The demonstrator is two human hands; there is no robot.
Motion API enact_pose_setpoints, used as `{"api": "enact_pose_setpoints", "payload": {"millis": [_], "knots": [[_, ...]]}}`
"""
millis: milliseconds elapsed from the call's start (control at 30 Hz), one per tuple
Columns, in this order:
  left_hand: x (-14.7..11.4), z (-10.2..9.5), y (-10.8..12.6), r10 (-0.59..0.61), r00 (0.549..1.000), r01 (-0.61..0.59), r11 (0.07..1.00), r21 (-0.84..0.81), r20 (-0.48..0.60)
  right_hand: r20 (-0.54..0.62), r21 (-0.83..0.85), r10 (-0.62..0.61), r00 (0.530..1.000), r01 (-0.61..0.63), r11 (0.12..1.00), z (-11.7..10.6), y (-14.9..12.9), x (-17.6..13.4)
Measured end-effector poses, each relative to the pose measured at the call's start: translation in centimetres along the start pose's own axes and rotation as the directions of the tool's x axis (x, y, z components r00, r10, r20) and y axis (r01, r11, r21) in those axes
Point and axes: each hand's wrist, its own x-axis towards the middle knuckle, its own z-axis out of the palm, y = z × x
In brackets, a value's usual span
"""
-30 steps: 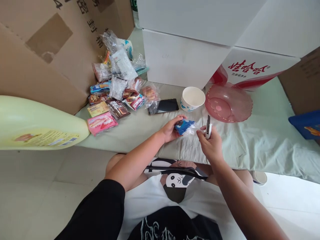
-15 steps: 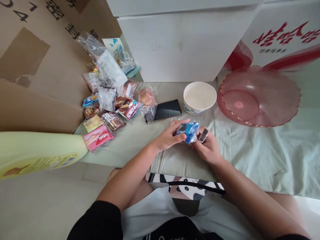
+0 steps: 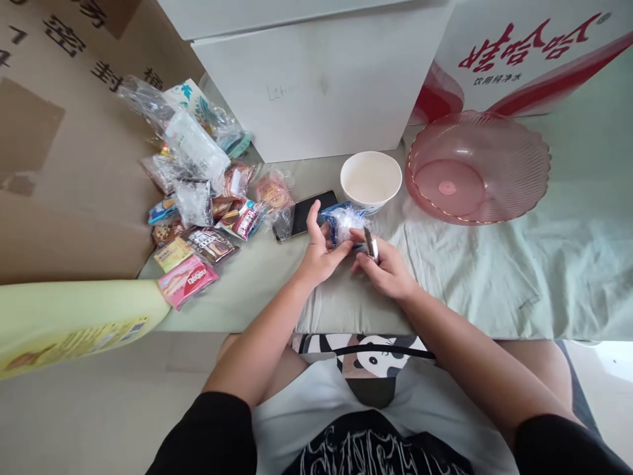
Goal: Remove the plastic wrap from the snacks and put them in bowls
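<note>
My left hand (image 3: 320,256) holds a small blue packet in clear plastic wrap (image 3: 346,221), its thumb along the near edge and its index finger raised. The side of the packet facing me looks whitish and crinkled. In my right hand (image 3: 388,267) is a small silver nail clipper (image 3: 370,244), pinched near the packet's right side. My right index finger reaches over to the wrap. Just behind the packet stands a white paper bowl (image 3: 370,181). A dark phone (image 3: 309,214) lies to the left, partly behind my left hand.
Wrapped snacks, among them a pink packet (image 3: 188,280) and a brown packet (image 3: 211,244), are heaped at left with clear plastic bags (image 3: 195,148). A pink ribbed basin (image 3: 494,178) stands right. White (image 3: 316,99) and brown cartons (image 3: 74,185) border the back and left; a yellow-green bottle (image 3: 74,316) lies front left.
Both hands have moved slightly away from me and left, toward the bowl. The packet has turned from its blue face to a whitish side, and the nail clipper now points more upright.
</note>
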Motion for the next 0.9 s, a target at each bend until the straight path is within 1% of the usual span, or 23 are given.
{"api": "enact_pose_setpoints", "payload": {"millis": [100,167,200,267,333,400,500,633,767,900], "knots": [[0.0,0.3,-0.1,0.04,0.999,-0.04,0.999,0.011,0.004,-0.069,0.061,0.048,0.996,-0.044,0.997,0.4,0.3,-0.1],[0.1,0.3,0.0,0.054,0.998,-0.054,0.998,0.038,0.023,-0.116,0.052,0.067,0.991,-0.062,0.997,0.6,0.4,-0.1],[0.2,0.2,0.0,0.047,0.999,-0.048,0.998,0.035,0.029,-0.134,0.035,0.075,0.988,-0.071,0.997,0.6,0.3,-0.1],[0.4,0.1,0.2,0.008,1.0,-0.007,1.0,-0.023,0.027,-0.15,-0.004,0.083,0.985,-0.084,0.996,0.6,0.2,-0.1],[0.5,0.1,0.3,-0.025,1.0,0.025,0.995,-0.099,0.002,-0.147,-0.046,0.078,0.986,-0.085,0.995,0.6,0.0,-0.1],[0.6,0.1,0.3,-0.027,0.999,0.023,0.993,-0.119,-0.033,-0.141,-0.088,0.064,0.988,-0.077,0.993,0.6,-0.1,-0.2],[0.7,0.3,0.4,-0.017,0.998,0.012,0.995,-0.095,-0.057,-0.143,-0.166,0.052,0.988,-0.076,0.983,0.7,-0.4,-0.1],[0.7,0.1,0.3,0.025,0.999,-0.028,0.996,-0.09,-0.038,-0.132,-0.241,0.031,0.991,-0.063,0.968,1.1,-1.0,0.0],[0.1,-0.7,-0.2,0.069,0.995,-0.073,0.996,-0.053,-0.073,-0.1,-0.27,0.006,0.995,-0.033,0.962,1.7,-1.3,0.1],[-0.5,-1.4,-0.6,0.112,0.989,-0.112,0.994,0.003,-0.097,-0.049,-0.261,-0.016,0.999,0.002,0.965,2.1,-1.5,0.0]]}}
